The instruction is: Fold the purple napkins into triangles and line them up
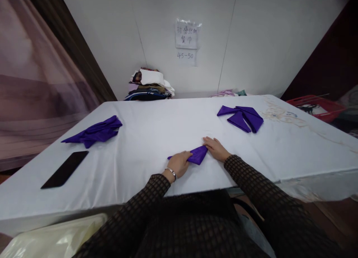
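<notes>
Currently, in the head view, the folded purple napkin (198, 155) lies on the white tablecloth (148, 138), long axis left to right, narrow tip leftward. The left hand (179, 164) partly covers it; the right hand (217, 149) touches its right corner; whether either pinches, I cannot tell.

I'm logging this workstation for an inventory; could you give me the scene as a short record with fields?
Surface: table with a white cover
Left hand: on the left part of a small purple cloth
Right hand: fingers at that cloth's right end
Table, left side: loosely bunched purple fabric, flat black slab nearer the person
Table, right side: folded purple pieces
Behind table: clothes stack
Wall: handwritten papers, lower reading "45-50"
</notes>
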{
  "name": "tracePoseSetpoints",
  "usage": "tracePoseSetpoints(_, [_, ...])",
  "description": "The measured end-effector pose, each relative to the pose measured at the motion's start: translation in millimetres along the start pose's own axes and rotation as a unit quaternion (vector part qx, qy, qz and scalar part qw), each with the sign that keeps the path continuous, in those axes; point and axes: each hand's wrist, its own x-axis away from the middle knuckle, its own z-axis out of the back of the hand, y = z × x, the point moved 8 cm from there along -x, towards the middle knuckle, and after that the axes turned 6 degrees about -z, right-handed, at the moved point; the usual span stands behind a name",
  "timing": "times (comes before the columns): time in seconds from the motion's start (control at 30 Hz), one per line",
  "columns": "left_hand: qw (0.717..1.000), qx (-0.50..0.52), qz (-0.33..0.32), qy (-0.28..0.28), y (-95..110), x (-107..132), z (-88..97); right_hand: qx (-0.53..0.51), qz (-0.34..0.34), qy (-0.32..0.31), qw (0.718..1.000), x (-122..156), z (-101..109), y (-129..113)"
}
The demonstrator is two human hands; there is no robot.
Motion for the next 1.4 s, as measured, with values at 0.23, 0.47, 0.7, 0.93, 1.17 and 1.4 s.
tracePoseSetpoints(0.23, [0.98,0.168,0.109,-0.008,-36,-19,22.6,-0.01,0.024,-0.06,0.998,5,-4,0])
tracePoseSetpoints(0.47, [0.886,0.399,0.236,-0.014,-72,-25,19.2,-0.173,-0.02,-0.007,0.985,18,16,-21])
tracePoseSetpoints(0.7, [0.805,0.53,0.265,-0.026,-79,-19,15.0,-0.345,-0.084,-0.056,0.933,30,16,-34])
tracePoseSetpoints(0.93, [0.811,0.523,0.254,-0.062,-81,-14,3.0,-0.364,-0.195,-0.081,0.907,34,0,-11])
tracePoseSetpoints(1.17, [0.973,0.083,0.217,0.017,-79,-17,13.0,0.032,-0.186,-0.08,0.979,30,10,-13])
tracePoseSetpoints(1.4, [0.981,-0.045,0.179,0.061,-55,-7,12.2,0.195,-0.214,-0.083,0.954,40,19,-9])
